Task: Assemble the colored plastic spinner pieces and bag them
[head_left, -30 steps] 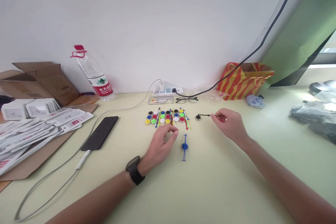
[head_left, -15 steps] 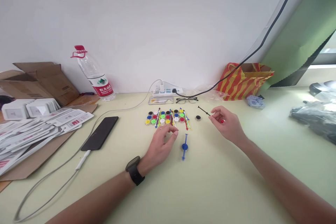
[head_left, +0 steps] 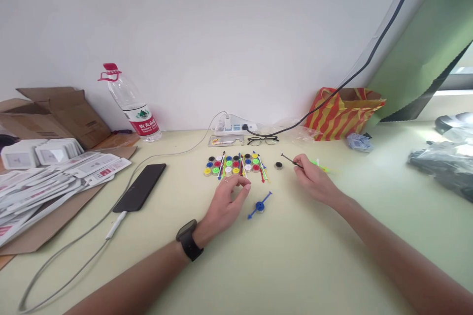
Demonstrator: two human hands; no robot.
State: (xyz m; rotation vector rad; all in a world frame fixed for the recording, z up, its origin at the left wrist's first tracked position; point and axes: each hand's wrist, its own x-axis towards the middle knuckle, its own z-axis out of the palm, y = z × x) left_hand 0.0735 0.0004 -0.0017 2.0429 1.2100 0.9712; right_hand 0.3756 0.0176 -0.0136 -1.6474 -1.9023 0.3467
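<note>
Black stick (head_left: 287,159) pinched at its near end in the right hand (head_left: 314,181), fingers closed on it, so the tip pokes free, near the black disc (head_left: 278,165) on the surface (head_left: 295,256). Beside the blue disc (head_left: 259,205) rests the left hand (head_left: 223,204), fingers curled; holding anything, I cannot tell.

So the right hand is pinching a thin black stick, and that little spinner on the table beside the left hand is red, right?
Not quite: the spinner is blue, not red, as the head view shows. The rest holds: it sits on the table beside the left hand, and the right hand pinches a thin black stick.
</note>
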